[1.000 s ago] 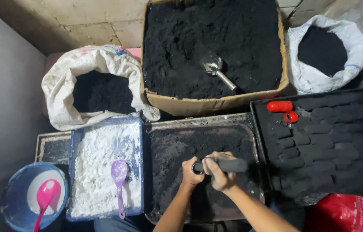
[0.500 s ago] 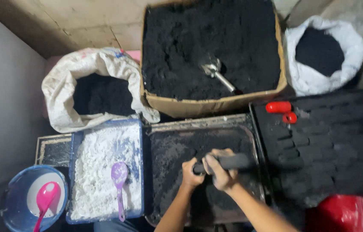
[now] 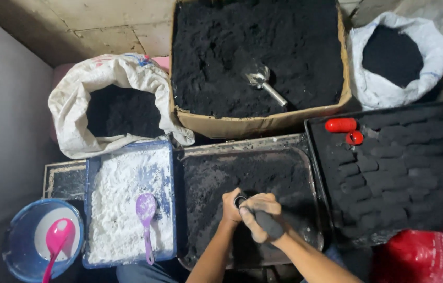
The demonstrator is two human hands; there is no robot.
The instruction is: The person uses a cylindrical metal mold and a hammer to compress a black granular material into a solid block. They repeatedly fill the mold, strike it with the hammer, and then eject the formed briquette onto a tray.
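A dark metal tray of black powder sits on the floor, with a cardboard box of the same powder beyond it. Over the tray's near half, the right hand is wrapped around a dark tube, and the left hand is closed at its open end, apparently pinching the rim. Left of the tray lies a blue tray of white powder with a purple spoon.

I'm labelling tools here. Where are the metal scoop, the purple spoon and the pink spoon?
metal scoop [image 3: 257, 77], head view, on its bowl.
purple spoon [image 3: 146, 206], head view, on its bowl.
pink spoon [image 3: 57, 233], head view, on its bowl.
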